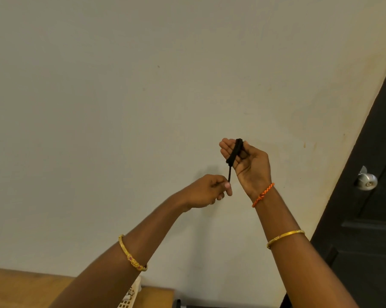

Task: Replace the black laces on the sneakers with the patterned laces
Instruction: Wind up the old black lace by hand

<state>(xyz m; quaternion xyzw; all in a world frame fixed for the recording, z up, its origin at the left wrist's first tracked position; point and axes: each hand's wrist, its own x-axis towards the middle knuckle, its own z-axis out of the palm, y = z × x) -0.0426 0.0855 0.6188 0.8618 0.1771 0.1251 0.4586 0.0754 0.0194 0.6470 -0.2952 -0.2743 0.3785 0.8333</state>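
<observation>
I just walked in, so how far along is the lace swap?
Done: one black lace is off its sneaker. In hand: it is wound around the right hand's fingers, and the left hand pinches its loose end. Left: no sneakers or patterned laces are in view, so relacing cannot be judged.

White basket (130, 296) cut off below.

A plain room indoors, likely a home: bare cream wall (143, 96), dark door (369, 218) with round metal knob (367, 181), wooden desk (21, 287) left of the door.
</observation>
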